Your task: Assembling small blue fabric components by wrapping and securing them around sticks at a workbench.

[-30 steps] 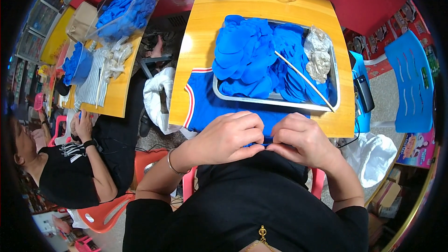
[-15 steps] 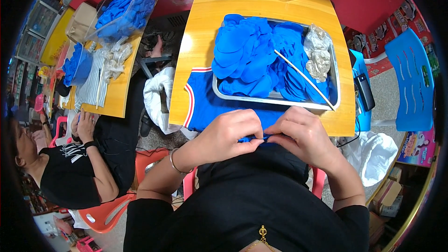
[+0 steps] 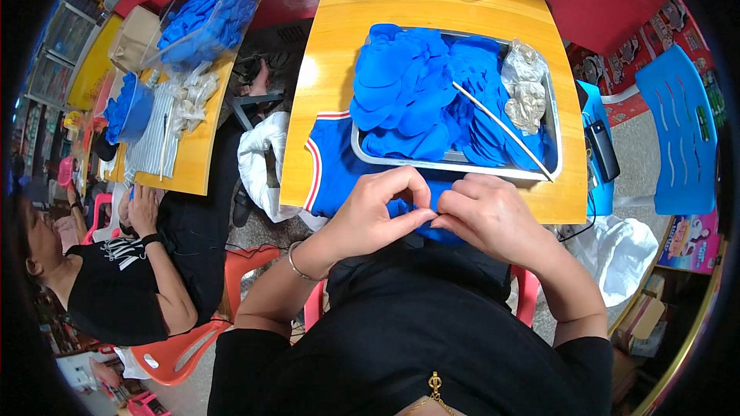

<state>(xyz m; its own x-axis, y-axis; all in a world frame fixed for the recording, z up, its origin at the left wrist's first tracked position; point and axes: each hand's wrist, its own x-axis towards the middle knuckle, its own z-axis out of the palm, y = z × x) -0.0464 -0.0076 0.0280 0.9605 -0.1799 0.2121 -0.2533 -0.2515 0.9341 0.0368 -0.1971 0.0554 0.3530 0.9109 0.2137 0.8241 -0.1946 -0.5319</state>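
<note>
Both hands' grip (image 3: 422, 214) shifted, perhaps nearer table edge (image 3: 493, 212)

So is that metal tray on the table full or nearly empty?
Full: the metal tray is heaped with blue fabric pieces, with a thin wooden stick lying across them.

I see a wooden table (image 3: 324, 92) w/ yellow-orange top, a 2nd one (image 3: 196, 162) to the left. Red wall (image 3: 609, 0) behind. Red plastic chair (image 3: 173, 350) lower left, blue chair (image 3: 682, 135) at right. Bright, even light; grey floor (image 3: 640, 142).
</note>
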